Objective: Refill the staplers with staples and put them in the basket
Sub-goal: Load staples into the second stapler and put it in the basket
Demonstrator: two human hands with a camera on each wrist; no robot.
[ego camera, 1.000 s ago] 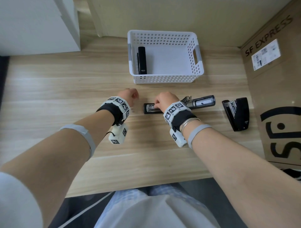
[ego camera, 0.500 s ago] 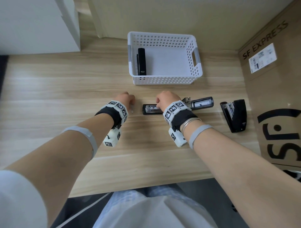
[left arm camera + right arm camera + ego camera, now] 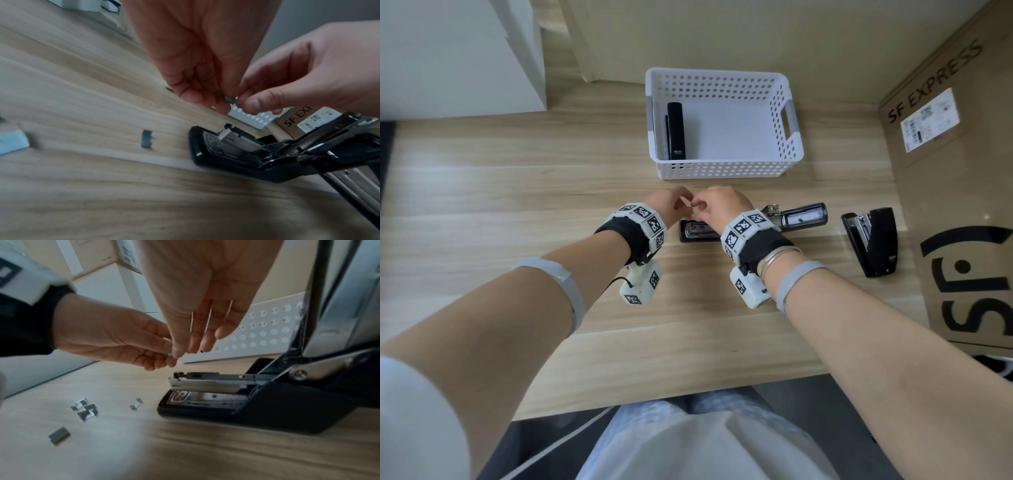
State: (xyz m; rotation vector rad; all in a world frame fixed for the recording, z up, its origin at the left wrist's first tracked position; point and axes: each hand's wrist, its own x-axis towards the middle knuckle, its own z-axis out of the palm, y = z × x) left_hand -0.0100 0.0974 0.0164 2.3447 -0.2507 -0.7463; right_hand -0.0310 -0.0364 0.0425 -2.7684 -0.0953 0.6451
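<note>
Both hands meet just above the front end of an open black stapler (image 3: 697, 233) that lies flat on the table, its lid (image 3: 803, 216) folded back to the right. My left hand (image 3: 681, 202) and right hand (image 3: 702, 205) pinch one short strip of staples (image 3: 230, 99) between their fingertips, also seen as a staple strip (image 3: 170, 355) in the right wrist view. It hangs over the bare metal magazine (image 3: 205, 382). A second black stapler (image 3: 869, 240) lies partly open at the right. A third stapler (image 3: 676, 130) lies in the white basket (image 3: 722, 169).
Several loose staple pieces (image 3: 85, 408) lie on the wood left of the stapler, one staple piece (image 3: 146, 141) close to its nose. A large cardboard box (image 3: 962, 205) stands along the right edge. A white cabinet (image 3: 458, 58) is at the back left.
My left hand has come off the table and moved right to meet the right hand. My right hand has lifted off the stapler's magazine; both now pinch the staple strip.
</note>
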